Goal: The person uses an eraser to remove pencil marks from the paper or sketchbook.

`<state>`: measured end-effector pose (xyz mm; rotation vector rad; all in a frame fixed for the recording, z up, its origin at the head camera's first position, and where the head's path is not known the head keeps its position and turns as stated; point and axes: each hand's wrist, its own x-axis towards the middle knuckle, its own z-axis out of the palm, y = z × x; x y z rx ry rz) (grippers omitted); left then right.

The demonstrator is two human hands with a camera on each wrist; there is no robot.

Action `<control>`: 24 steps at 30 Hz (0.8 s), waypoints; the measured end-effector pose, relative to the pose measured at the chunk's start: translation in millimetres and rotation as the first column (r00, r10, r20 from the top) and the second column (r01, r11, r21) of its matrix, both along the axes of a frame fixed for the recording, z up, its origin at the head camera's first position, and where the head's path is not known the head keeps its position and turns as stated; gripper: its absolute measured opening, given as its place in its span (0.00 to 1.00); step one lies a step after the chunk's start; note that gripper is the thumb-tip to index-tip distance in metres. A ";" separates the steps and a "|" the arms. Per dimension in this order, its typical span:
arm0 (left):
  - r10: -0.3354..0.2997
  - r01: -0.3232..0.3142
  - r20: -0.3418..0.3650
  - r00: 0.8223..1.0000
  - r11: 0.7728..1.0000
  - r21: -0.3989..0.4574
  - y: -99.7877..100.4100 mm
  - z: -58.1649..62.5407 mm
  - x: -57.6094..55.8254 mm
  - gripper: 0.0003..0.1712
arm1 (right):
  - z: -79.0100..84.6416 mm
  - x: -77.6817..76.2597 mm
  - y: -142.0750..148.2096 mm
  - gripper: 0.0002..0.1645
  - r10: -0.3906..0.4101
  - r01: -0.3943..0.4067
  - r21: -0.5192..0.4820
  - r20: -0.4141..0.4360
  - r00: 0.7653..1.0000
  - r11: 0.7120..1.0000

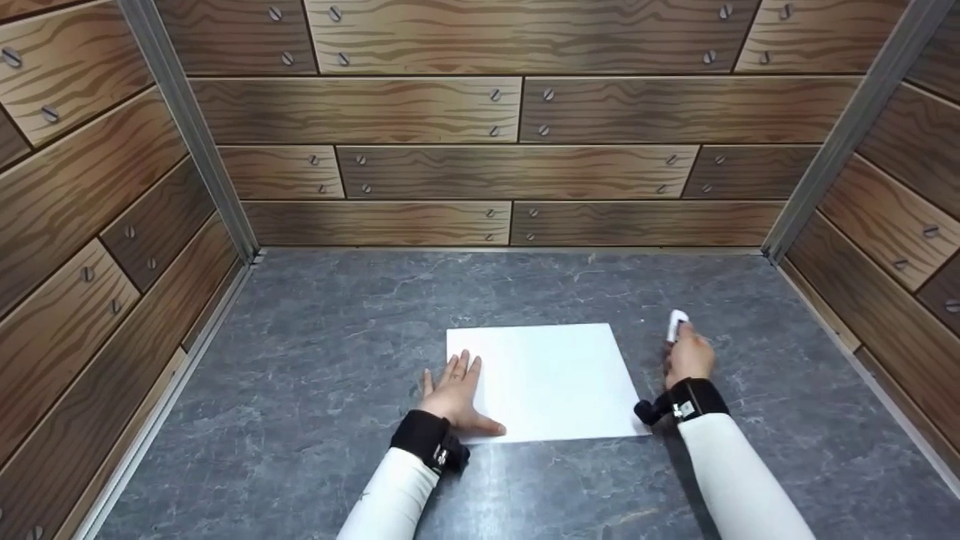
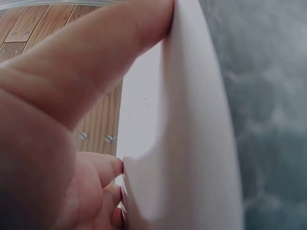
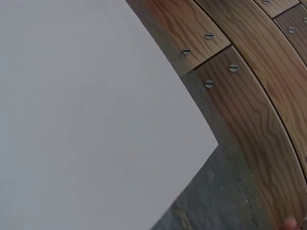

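A blank white sheet of paper (image 1: 555, 382) lies flat on the grey tabletop. My left hand (image 1: 456, 401) rests on its left edge, fingers spread and thumb on the near edge. In the left wrist view the thumb (image 2: 81, 57) and fingertips touch the paper (image 2: 192, 124). To the right of the sheet, my right hand (image 1: 690, 356) grips a small white object (image 1: 676, 322) that points away from me; its kind is unclear because the fingers cover part of it. The right wrist view shows a corner of the paper (image 3: 105, 120), with only a fingertip (image 3: 290, 223) at the lower right.
The grey marbled tabletop (image 1: 315, 390) is enclosed by a back wall (image 1: 517, 172) and side walls with a wood-plank pattern. Metal strips (image 1: 187, 127) run along the corners. Each wrist wears a black strap (image 1: 705, 396) with a small camera.
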<state>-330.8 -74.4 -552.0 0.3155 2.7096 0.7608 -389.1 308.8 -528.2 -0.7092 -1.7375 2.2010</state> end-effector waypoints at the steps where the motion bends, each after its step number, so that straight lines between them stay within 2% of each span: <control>1: 0.001 -0.001 -0.002 1.000 1.000 -0.001 -0.3 0.2 -1.1 0.80 | -5.0 -4.6 3.9 0.24 0.020 -0.022 0.082 0.024 1.000 0.996; 2: 0.000 0.000 0.000 1.000 1.000 0.000 -0.5 0.6 -2.0 0.80 | -10.0 -8.1 8.0 0.27 0.075 -0.083 0.174 0.051 0.996 0.981; 3: -0.002 0.002 0.000 1.000 1.000 -0.001 -0.8 0.7 -2.9 0.79 | -16.1 -12.8 11.8 0.28 0.130 -0.146 0.261 0.079 0.988 0.954; 4: -0.004 0.004 -0.001 1.000 1.000 -0.001 -1.1 0.9 -3.7 0.79 | -22.9 -17.8 16.2 0.29 0.202 -0.230 0.349 0.117 0.972 0.908; 5: -0.006 0.006 -0.003 1.000 1.000 0.000 -1.4 1.1 -4.4 0.79 | -30.8 -23.8 20.8 0.29 0.266 -0.310 0.427 0.161 0.950 0.849; 6: -0.008 0.008 -0.002 1.000 1.000 0.002 -1.6 1.0 -5.1 0.78 | -38.1 -29.4 25.1 0.29 0.327 -0.387 0.500 0.206 0.922 0.775; 7: -0.009 0.009 -0.002 1.000 1.000 0.003 -1.6 1.1 -5.6 0.78 | -44.9 -34.8 28.6 0.27 0.368 -0.446 0.563 0.254 0.894 0.695; 8: -0.009 0.009 -0.004 1.000 1.000 0.004 -1.6 1.0 -6.0 0.77 | -49.1 -37.9 31.2 0.26 0.415 -0.504 0.621 0.297 0.860 0.600; 10: -0.008 0.008 -0.011 1.000 1.000 0.007 -1.2 0.6 -7.0 0.76 | -56.8 -44.1 35.1 0.25 0.462 -0.570 0.683 0.366 0.808 0.457; 12: -0.012 0.012 -0.010 1.000 1.000 0.011 -0.7 0.0 -7.5 0.75 | -60.0 -46.0 37.0 0.26 0.480 -0.602 0.704 0.407 0.777 0.377; 14: -0.017 0.017 -0.014 1.000 1.000 0.016 -0.6 -0.4 -8.0 0.75 | -60.2 -44.6 37.4 0.26 0.473 -0.609 0.718 0.430 0.769 0.337; 15: -0.019 0.020 -0.014 1.000 1.000 0.019 -0.6 -0.6 -8.3 0.76 | -59.8 -43.8 37.3 0.25 0.461 -0.609 0.721 0.439 0.771 0.331; 18: -0.021 0.021 -0.008 1.000 0.999 0.029 -1.2 -0.9 -8.7 0.75 | -58.9 -41.0 37.9 0.24 0.439 -0.600 0.729 0.444 0.781 0.331; 21: -0.013 0.013 0.004 1.000 0.999 0.044 -2.0 -0.8 -9.3 0.75 | -59.4 -41.7 38.2 0.25 0.437 -0.593 0.740 0.441 0.784 0.317; 24: -0.001 0.000 0.011 1.000 0.997 0.073 -2.5 -0.5 -10.6 0.75 | -61.4 -45.7 37.9 0.24 0.424 -0.564 0.761 0.417 0.804 0.321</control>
